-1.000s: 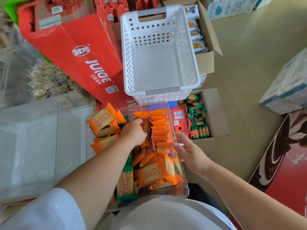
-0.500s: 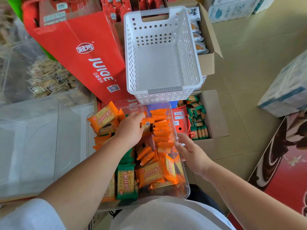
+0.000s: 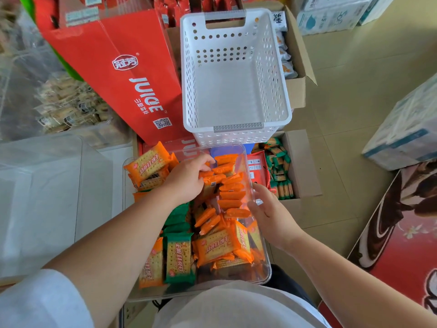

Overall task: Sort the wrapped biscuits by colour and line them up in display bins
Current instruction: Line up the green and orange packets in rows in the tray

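Hands apart, both at the clear bin [image 3: 266,256], which sits close in front of the person's body. Left hand [image 3: 189,183] reaches into the bin from the left, fingers curled round one orange pack [image 3: 214,180] at the far part of the row of orange packs [image 3: 230,197]. The knuckles partly hide the grip; it looks like a pinch, not certain. The row stands on edge along the bin's right wall, in the far half. Right hand [image 3: 269,215] lies with fingers straight against that right wall, holding nothing. Near half of the bin: loose orange packs lying flat, mixed with green packs [image 3: 178,259] toward the left. More orange packs are piled at the far left corner. Beyond the bin stands a perforated white basket [image 3: 189,91], with a red juice carton [image 3: 132,74] to its left. A cardboard box [image 3: 305,166] holding small green-wrapped packs sits just right of the bin.
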`<state>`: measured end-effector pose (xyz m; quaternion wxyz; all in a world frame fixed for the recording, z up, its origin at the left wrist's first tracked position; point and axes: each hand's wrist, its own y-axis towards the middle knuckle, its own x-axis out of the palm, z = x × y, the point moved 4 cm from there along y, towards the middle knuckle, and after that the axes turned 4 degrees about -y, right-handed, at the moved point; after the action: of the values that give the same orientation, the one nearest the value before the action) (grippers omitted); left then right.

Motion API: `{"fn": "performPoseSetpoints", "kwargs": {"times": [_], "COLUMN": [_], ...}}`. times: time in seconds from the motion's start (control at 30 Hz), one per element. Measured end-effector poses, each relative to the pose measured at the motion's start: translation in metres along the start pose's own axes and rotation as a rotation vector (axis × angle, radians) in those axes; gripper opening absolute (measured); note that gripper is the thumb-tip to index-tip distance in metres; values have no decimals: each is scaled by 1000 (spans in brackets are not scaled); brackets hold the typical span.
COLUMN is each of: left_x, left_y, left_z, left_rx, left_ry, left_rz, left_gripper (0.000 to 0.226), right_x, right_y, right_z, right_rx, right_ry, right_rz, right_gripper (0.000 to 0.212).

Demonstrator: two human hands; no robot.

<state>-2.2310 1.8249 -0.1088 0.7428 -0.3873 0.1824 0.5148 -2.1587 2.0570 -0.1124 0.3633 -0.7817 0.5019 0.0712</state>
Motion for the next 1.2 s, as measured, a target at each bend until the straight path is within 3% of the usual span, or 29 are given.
{"fn": "performPoseSetpoints", "kwargs": {"times": [0.23,0.33,0.57,0.8,1.0,1.2], "left_x": [13,18,12,12,11,9], "left_y": [-5,-5,0,-6,-5,4], "left_z": [6,6,6,-1,-6,8], "left_rx": [11,53,154,194,152,108], "left_ry": [-3,215,724,717,710,678], "left_rz": [-37,57,289,180,24,45], "left_gripper": [56,68,65,54,74,55], "right_x": [7,9,8,7,8,8], "right_y": [2,1,0,0,0,0], "right_z": [-1,-1,0,2,3,0], "right_rx": [-2,-4,-13,-24,-44,-19], "right_ry": [-9,3,6,28,43,46], "right_rz": [43,54,55,53,53,57], "right_gripper": [41,39,40,39,41,44]}}
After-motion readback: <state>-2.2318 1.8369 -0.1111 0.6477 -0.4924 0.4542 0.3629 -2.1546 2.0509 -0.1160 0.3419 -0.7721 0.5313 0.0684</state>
